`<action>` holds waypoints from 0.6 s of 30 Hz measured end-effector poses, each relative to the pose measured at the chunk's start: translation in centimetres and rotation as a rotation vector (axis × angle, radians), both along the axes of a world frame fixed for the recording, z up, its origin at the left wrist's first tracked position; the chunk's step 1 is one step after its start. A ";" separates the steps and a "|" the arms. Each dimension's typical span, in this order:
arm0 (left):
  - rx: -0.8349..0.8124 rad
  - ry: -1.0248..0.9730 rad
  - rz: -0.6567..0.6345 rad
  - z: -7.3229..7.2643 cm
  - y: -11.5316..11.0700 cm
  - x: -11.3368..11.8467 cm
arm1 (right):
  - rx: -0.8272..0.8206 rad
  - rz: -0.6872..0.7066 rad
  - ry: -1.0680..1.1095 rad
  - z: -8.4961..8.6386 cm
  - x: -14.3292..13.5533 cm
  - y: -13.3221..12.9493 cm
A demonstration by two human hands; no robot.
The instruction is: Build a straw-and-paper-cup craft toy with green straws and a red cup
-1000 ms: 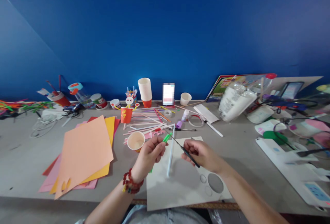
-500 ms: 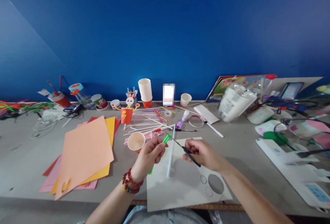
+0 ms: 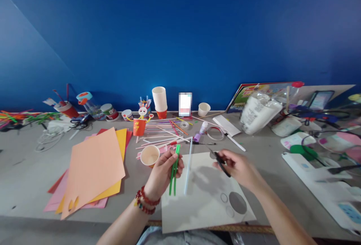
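White sheet of card (image 3: 194, 211) on a grey tabletop (image 3: 143, 184), with a large round mark and smaller circles toward its near right corner. Above the left edge of the card, the left hand (image 3: 166, 166) pinches two green straw lengths (image 3: 171, 181) between thumb and fingers; their lower ends project side by side below the grip, over the card. Above the card's far right part, the right hand (image 3: 232, 165) has its fingers closed around the black handles of a pair of scissors (image 3: 222, 164), tips directed away and leftward; whether the blades are parted cannot be told. A pale blue straw (image 3: 188, 173) lies on the card between the hands, its far end reaching past the far edge. Left of the card: an upright paper cup (image 3: 150, 155), just beside the left hand, and a fanned stack of coloured paper (image 3: 96, 166). Beyond the card: a black pen (image 3: 207, 143) and loose straws (image 3: 158, 128). Right of the card: a white power strip (image 3: 316, 188).
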State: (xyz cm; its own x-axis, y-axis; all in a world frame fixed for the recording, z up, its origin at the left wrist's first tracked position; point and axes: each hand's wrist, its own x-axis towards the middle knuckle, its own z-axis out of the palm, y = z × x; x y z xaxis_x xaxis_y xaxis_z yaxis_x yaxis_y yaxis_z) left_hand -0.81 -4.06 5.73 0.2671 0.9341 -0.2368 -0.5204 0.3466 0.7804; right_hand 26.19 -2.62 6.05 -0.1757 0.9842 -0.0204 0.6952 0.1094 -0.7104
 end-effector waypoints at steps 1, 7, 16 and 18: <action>-0.007 -0.028 0.007 -0.1 0.0 0.0 | 0.053 -0.060 -0.114 -0.5 1.1 -0.2; -0.049 -0.139 0.042 -0.6 0.1 0.3 | 0.053 -0.312 -0.669 -4.2 6.9 -2.2; -0.034 -0.111 0.047 -1.0 -0.1 0.9 | -0.020 -0.308 -0.822 -5.5 8.4 -1.4; -0.037 -0.094 0.054 -1.1 -0.3 0.8 | -0.009 -0.253 -0.742 -5.5 9.1 -0.9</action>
